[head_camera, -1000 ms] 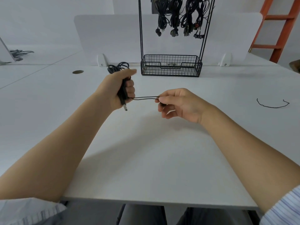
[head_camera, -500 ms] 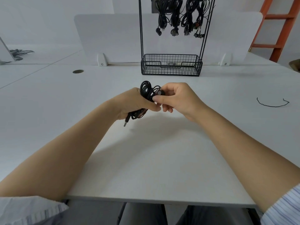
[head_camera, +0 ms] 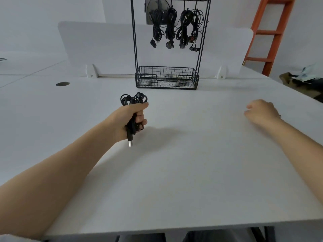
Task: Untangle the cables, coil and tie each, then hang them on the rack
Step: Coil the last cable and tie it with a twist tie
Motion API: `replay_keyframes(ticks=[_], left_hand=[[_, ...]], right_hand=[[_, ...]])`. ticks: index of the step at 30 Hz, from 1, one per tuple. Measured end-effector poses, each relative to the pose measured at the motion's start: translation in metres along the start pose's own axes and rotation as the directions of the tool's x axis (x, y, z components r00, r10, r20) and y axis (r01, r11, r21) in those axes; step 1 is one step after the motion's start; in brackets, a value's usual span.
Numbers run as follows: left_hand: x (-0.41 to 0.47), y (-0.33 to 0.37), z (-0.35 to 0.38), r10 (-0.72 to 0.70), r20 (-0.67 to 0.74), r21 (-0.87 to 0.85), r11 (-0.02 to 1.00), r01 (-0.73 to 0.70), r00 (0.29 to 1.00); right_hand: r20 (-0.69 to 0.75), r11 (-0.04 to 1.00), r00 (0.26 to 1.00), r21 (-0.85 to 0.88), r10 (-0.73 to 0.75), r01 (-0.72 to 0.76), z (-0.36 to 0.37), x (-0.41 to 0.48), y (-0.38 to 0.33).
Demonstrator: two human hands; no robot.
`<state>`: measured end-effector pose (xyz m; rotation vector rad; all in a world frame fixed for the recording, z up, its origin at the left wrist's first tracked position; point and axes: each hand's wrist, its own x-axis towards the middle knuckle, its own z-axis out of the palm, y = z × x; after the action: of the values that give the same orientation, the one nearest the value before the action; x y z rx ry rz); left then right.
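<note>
- Table [head_camera: 174,172], white and wide, lies under both hands.
- Divider panel [head_camera: 104,49] stands along the far edge, well beyond the left hand.
- Orange ladder [head_camera: 272,32] leans up past the right hand, off the table.
- Black wire rack [head_camera: 134,41] stands beyond the left hand and a little to its right, with a basket [head_camera: 166,79] at its foot.
- Four tied cable bundles [head_camera: 170,27] hang from the rack's top bar.
- Left hand [head_camera: 129,117] is fisted round a coiled black cable [head_camera: 132,99]. Loops bunch above the thumb.
- Right hand [head_camera: 262,111] is well apart to the right, low over the table, fingers loosely bent, nothing seen in them.
- USB plug [head_camera: 130,143] pokes out below the left fist.
</note>
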<state>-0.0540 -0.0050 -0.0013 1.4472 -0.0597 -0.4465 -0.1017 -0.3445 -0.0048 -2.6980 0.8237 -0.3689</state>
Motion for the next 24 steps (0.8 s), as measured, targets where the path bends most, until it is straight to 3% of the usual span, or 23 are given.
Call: replay_keyframes(ticks=[4,7,12,14,16,18,20,24], left_hand=[[-0.003,-0.004,0.009,0.081,0.089,0.035,0.996,-0.085,0.993],[-0.008,-0.008,0.016,0.123,0.143,0.039,0.991,-0.130,0.982],[-0.015,-0.010,0.018,0.085,0.125,0.009,0.996,-0.087,0.988],[-0.015,-0.009,0.017,0.073,0.127,-0.052,0.996,-0.067,0.989],[-0.015,-0.008,0.018,0.052,0.120,-0.124,0.992,-0.037,0.991],[-0.015,-0.007,0.018,0.029,0.111,-0.172,0.985,-0.009,0.993],[-0.016,-0.005,0.017,0.011,0.118,-0.223,0.975,0.016,0.993],[-0.018,-0.003,0.016,0.016,0.125,-0.335,0.942,0.027,0.992]], right_hand=[[0.156,0.966,0.985,-0.233,-0.074,0.109,-0.002,-0.002,0.028],[0.077,0.933,0.984,-0.315,-0.159,0.176,0.003,-0.008,0.022],[-0.022,0.832,0.934,-0.463,-0.356,0.306,0.008,-0.030,-0.020],[-0.128,0.894,0.902,-0.248,-0.412,0.373,0.012,-0.044,-0.049],[-0.209,0.876,0.877,0.134,-0.433,0.464,0.013,-0.059,-0.084],[-0.199,0.718,0.878,0.511,-0.436,0.473,0.009,-0.074,-0.117],[-0.133,0.472,0.887,0.807,-0.442,0.356,0.003,-0.085,-0.142],[-0.057,0.224,0.916,0.962,-0.396,0.157,0.013,-0.098,-0.161]])
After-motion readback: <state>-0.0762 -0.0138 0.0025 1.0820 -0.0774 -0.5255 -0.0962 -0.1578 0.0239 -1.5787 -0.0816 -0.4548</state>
